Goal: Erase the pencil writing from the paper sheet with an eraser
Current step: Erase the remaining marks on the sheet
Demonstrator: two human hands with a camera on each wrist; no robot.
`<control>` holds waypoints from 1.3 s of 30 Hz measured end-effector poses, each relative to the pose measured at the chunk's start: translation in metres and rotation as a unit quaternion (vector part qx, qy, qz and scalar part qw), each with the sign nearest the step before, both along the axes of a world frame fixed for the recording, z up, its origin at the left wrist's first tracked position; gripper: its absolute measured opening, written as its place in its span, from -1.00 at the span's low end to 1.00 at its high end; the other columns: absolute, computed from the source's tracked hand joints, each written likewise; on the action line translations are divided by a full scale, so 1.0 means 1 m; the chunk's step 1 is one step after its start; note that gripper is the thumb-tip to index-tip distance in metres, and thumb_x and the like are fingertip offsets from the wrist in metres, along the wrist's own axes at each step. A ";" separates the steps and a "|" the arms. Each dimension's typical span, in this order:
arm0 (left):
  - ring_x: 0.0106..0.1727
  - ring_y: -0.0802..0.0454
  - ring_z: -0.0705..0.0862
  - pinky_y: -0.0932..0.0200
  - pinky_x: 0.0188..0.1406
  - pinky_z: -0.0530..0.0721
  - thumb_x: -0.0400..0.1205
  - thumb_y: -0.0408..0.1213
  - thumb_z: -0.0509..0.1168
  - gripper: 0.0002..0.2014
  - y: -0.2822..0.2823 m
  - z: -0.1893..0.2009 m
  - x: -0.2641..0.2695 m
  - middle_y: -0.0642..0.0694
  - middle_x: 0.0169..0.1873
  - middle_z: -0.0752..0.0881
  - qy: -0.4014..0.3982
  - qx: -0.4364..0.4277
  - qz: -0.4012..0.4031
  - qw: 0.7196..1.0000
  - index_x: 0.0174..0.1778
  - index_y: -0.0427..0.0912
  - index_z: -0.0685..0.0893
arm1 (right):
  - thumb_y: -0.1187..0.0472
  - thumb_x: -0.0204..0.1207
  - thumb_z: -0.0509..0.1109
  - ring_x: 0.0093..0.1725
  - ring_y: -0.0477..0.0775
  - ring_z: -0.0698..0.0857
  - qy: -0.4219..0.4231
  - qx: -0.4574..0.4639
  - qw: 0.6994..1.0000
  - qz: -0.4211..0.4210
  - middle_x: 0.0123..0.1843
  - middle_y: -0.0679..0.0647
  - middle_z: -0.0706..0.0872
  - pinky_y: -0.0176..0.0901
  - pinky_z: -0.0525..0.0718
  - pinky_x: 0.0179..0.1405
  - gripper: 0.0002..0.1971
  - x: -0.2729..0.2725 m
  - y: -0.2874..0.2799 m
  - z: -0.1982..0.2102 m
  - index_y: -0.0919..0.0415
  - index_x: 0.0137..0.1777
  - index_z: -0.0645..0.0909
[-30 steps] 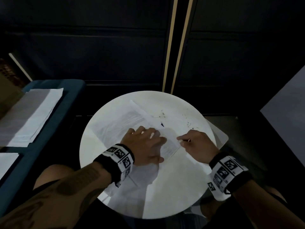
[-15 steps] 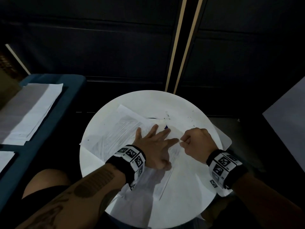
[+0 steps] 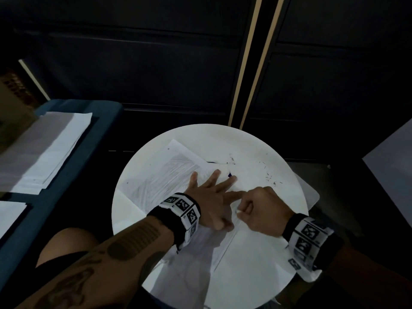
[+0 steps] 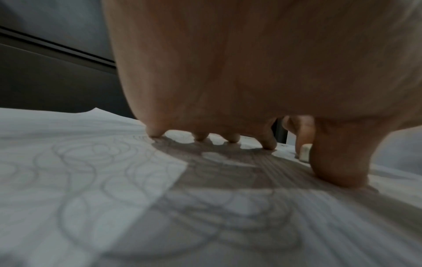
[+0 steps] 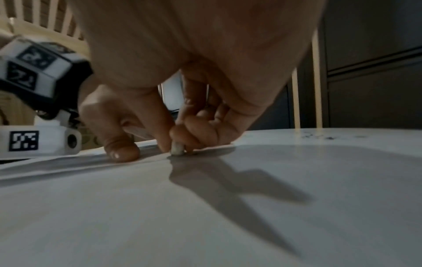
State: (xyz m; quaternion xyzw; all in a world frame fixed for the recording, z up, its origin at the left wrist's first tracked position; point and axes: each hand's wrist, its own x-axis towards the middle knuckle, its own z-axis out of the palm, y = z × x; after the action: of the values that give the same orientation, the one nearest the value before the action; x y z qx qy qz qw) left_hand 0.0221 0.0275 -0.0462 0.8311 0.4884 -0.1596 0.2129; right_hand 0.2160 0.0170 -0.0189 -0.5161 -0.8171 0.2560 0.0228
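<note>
A: Item one, sheet. White paper, thin, creased, grey pencil loops and hatching over it. Lies flat on the round white table, from centre toward 10 o'clock.

B: Item two, left hand. Grip apart: fingers spread and straight, tips pressed on the sheet, thumb down too. Function: anchor.

A: Item three, right hand. Grip clamped on the eraser, pinched between thumb and fingertips. Eraser: small, pale, blocky, its lower end on the sheet's edge, just beside the left forefinger at 3 o'clock of that hand.

B: Step in hand, by my reading: rubbing, at the sheet's right margin. Much pencil remains toward 9 and 10 o'clock, so the job looks far from finished.

A: Next move calls for short strokes away from the anchoring fingers, light pressure; thin paper buckles or tears if dragged toward them.

B: Sundry: dark crumbs at 1 o'clock on the table. More papers on a blue seat, 9 o'clock.
</note>
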 end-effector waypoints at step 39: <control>0.78 -0.13 -0.52 -0.73 0.56 -0.41 0.58 0.36 0.39 0.01 0.004 0.005 -0.001 0.26 0.78 -0.43 -0.018 -0.018 0.010 1.000 0.75 0.54 -0.23 | 0.18 0.45 0.66 -0.23 -0.25 0.73 0.035 0.042 0.992 -0.116 -0.48 -0.23 0.69 -0.45 0.61 -0.17 -0.69 0.020 0.036 0.005 -0.06 -0.46 0.70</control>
State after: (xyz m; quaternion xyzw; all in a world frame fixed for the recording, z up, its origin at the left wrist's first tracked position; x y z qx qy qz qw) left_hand 0.0208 0.0319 -0.0412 0.8248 0.4903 -0.1513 0.2376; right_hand 0.2355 0.0527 -0.0141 -0.5969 -0.7602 0.2349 0.1031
